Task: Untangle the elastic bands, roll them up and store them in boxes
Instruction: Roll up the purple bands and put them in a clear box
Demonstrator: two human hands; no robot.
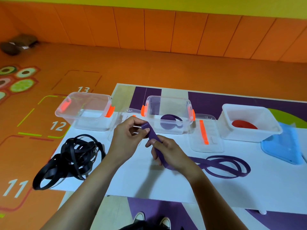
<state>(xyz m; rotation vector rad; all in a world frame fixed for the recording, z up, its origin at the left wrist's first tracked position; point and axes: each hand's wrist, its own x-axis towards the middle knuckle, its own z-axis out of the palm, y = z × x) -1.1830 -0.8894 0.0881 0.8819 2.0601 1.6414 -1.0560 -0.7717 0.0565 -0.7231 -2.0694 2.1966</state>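
The person wears dark sneakers (pixel 139 217) with white toecaps, possibly canvas, below the table (pixel 149 188); left hand (pixel 126 138) and right hand (pixel 167 153) are bare.

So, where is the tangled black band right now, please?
In the head view, the black band lies at the left end of the table, before the empty clear box, left of the left hand.

A single wide-angle camera, worn on the person's head, is looking forward and steeply down from close above the low white rectangular table (pixel 141 185), facing the orange panelled wall (pixel 166 30) across the orange patterned floor (pixel 99 63).
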